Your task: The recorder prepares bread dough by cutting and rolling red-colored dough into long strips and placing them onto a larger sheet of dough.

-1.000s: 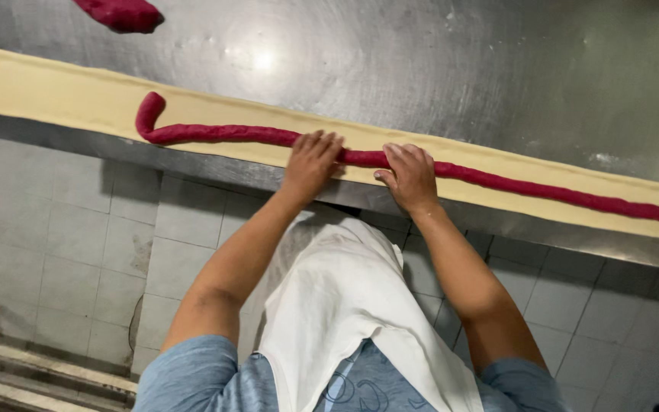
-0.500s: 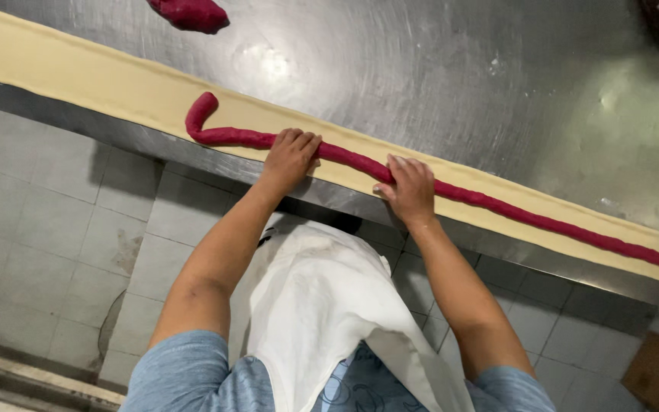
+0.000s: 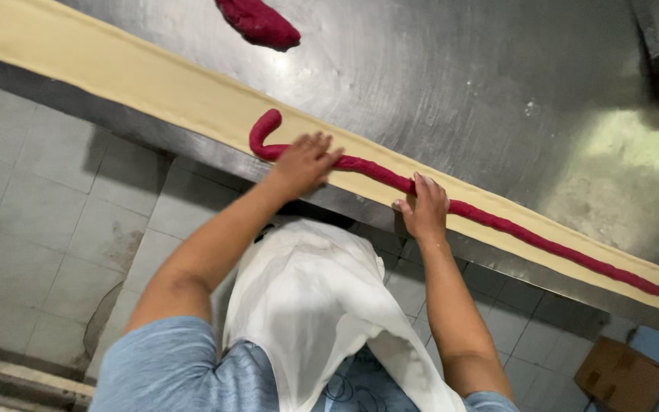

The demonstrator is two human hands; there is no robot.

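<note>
Head view: left hand [image 3: 304, 162] and right hand [image 3: 424, 207] press flat, fingers open, on a red dough rope [image 3: 497, 223] atop a pale dough strip [image 3: 154, 84]; both run off frame at right.

dough rope [image 3: 497, 221] on dough strip [image 3: 154, 84] — strip along table [image 3: 459, 76] edge, lump [image 3: 259, 23] behind

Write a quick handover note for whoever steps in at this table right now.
Left hand: flat on the red dough rope, near its curled end.
Right hand: pressing the rope farther along.
The rope lies lengthwise on the pale dough strip along the steel table edge.
Done: rope laid out.
Left: strip not yet closed over it. A spare red dough lump sits farther back.
</note>
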